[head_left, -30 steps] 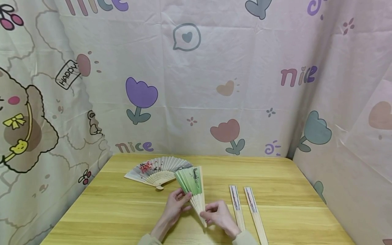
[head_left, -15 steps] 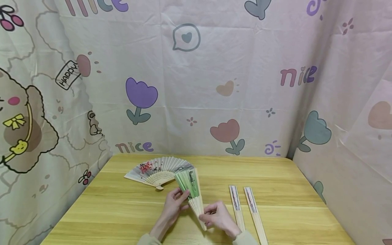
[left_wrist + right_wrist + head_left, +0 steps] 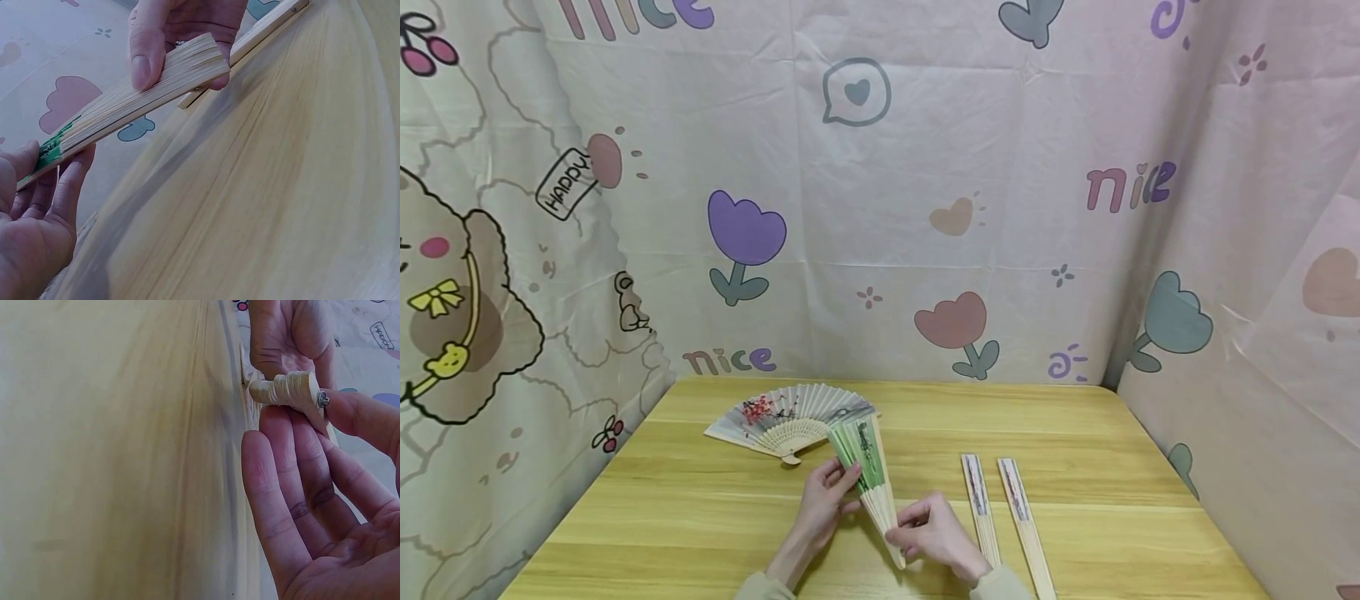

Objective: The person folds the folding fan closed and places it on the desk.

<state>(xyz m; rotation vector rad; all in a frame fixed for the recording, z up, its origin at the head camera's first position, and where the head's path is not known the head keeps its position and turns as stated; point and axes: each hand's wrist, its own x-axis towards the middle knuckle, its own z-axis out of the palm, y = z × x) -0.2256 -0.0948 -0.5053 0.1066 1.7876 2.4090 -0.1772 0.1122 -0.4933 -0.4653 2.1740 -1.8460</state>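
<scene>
Both hands hold a green folding fan (image 3: pixel 871 462) above the table, its pale ribs partly spread and its narrow end toward the person. The left hand (image 3: pixel 824 502) pinches its left side where the green leaf meets the ribs, thumb on top. Near the narrow end, the right hand (image 3: pixel 934 531) pinches the ribs between thumb and fingers. In the left wrist view the stacked ribs (image 3: pixel 144 94) lie nearly together under the right thumb. A metal rivet (image 3: pixel 323 399) shows at the fan's end beside the right thumb in the right wrist view.
A spread grey fan with red blossoms (image 3: pixel 786 417) lies at the back left, partly overlapped by the green one. Two folded fans, a left one (image 3: pixel 981 504) and a right one (image 3: pixel 1026 521), lie right of the right hand. A printed curtain (image 3: pixel 880 208) hangs behind the wooden table (image 3: pixel 1120 483).
The green fan has narrowed, its right edge swinging left toward the left hand. Its lower end has dipped slightly toward the person. Both hands keep their hold.
</scene>
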